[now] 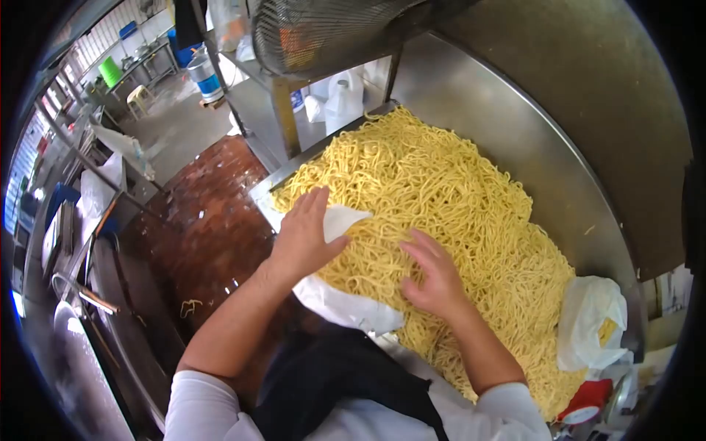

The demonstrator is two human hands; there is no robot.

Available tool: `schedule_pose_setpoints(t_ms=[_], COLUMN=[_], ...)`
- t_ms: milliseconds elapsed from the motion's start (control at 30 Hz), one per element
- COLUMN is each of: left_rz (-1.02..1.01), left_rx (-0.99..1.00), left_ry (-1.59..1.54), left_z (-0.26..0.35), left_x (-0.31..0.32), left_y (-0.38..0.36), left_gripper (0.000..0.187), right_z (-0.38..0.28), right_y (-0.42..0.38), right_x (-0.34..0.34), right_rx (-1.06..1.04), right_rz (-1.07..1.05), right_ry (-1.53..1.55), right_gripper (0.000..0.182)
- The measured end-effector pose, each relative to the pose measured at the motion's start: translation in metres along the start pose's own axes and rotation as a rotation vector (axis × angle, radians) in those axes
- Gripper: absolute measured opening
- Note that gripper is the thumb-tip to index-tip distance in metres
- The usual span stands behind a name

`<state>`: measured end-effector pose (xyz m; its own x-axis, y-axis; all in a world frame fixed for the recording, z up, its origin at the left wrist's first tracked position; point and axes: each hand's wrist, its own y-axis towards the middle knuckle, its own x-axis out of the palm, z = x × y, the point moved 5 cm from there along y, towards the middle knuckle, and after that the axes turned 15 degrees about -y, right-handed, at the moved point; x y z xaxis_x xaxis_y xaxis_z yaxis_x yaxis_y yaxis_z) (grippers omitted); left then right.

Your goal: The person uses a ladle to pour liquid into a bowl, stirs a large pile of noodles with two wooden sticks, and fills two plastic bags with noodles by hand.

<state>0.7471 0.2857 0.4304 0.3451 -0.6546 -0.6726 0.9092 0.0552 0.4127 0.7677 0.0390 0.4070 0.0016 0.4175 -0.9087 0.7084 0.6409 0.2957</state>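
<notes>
A large heap of yellow noodles [448, 191] fills the metal tray in front of me. At its near left edge lies a white plastic bag [346, 305], mouth spread, with noodles at its opening. My left hand [305, 234] is over the bag's far left side, fingers stretched out together and thumb apart. My right hand [434, 275] is at the noodles just right of the bag's mouth, its thumb and fingers apart and nothing visible in its grasp.
A fan [331, 37] stands above the heap's far side, with a white jug [344, 103] behind the tray's edge. A second white bag [594, 320] with noodles lies at the right, near a red object [587, 402]. Wet reddish floor [198, 213] is on the left, beside metal equipment [95, 367].
</notes>
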Motion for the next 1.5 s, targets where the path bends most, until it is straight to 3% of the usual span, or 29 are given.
schedule_pose_setpoints(t_ms=[33,67,100,167,200,267,300,367,433,567,633,767,833,867,933,967,1033,1200,1367,1433,1500], left_rz=[-0.228,-0.461,-0.482,-0.734,-0.753,-0.776,-0.797,-0.599,-0.591,-0.577,-0.62,-0.559,-0.414,-0.405,-0.335,-0.324,-0.308,-0.393,-0.448,-0.498,-0.552], left_rx=[-0.204,-0.409,-0.401,-0.391,-0.368,-0.598,-0.589,-0.945,-0.925,-0.92,-0.895,-0.779,-0.464,-0.465,-0.13,-0.131,-0.015,-0.122,-0.09,-0.04,0.015], left_ry=[0.002,0.007,0.009,0.009,0.003,-0.355,-0.363,-0.856,-0.891,-1.106,-1.032,-0.802,-0.585,-0.585,-0.397,-0.394,-0.517,-0.762,-0.912,-1.335,-1.298], left_z=[-0.018,-0.035,-0.049,-0.079,-0.087,-0.099,-0.1,-0.108,-0.106,-0.087,-0.088,-0.101,-0.116,-0.115,-0.09,-0.086,-0.073,-0.052,-0.02,0.003,0.022], left_x=[0.008,0.014,0.017,0.034,0.034,0.039,0.043,0.046,0.053,0.054,0.051,0.04,0.033,0.029,0.013,0.012,0.01,0.027,0.051,0.059,0.055], left_y=[0.012,0.012,0.014,0.016,0.02,0.015,0.013,0.007,0.015,0.026,0.029,0.014,0.013,0.013,0.022,0.023,0.029,0.043,0.07,0.081,0.088], left_gripper=[0.073,0.068,0.068,0.057,0.057,0.045,0.045,0.036,0.03,0.031,0.025,0.024,0.03,0.03,0.033,0.033,0.034,0.033,0.05,0.057,0.056], right_z=[0.015,0.033,0.044,0.059,0.068,0.077,0.077,0.077,0.083,0.085,0.071,0.06,0.053,0.046,0.038,0.038,0.035,0.016,-0.021,-0.018,-0.022], right_y=[-0.011,-0.026,-0.038,-0.034,-0.034,-0.036,-0.037,-0.037,-0.04,-0.037,-0.019,0.038,0.074,0.084,0.098,0.101,0.105,0.114,0.129,0.131,0.134], right_x=[-0.004,0.002,0.011,0.03,0.036,0.05,0.053,0.049,0.055,0.048,0.014,-0.032,-0.017,-0.002,0.041,0.051,0.061,0.022,-0.045,-0.057,-0.078], right_rx=[0.007,0.132,0.267,0.333,0.37,0.395,0.398,0.395,0.452,0.41,0.438,0.361,0.487,0.478,0.324,0.313,0.351,0.364,0.308,0.297,0.287], right_rz=[0.004,-0.129,-0.266,-0.222,-0.175,-0.167,-0.159,-0.122,-0.205,-0.185,-0.511,-0.322,-0.27,-0.269,-0.464,-0.46,-0.411,-0.279,0.097,0.161,0.365], right_ry=[-0.005,-0.175,-0.338,-0.25,-0.172,-0.226,-0.265,-0.263,-0.201,-0.281,-0.241,-0.209,-0.251,-0.253,-0.314,-0.317,-0.291,-0.275,-0.015,-0.037,0.265], right_gripper=[0.06,0.066,0.073,0.076,0.08,0.078,0.075,0.067,0.055,0.046,0.037,0.026,0.023,0.023,0.02,0.02,0.016,0.016,0.02,0.022,0.02])
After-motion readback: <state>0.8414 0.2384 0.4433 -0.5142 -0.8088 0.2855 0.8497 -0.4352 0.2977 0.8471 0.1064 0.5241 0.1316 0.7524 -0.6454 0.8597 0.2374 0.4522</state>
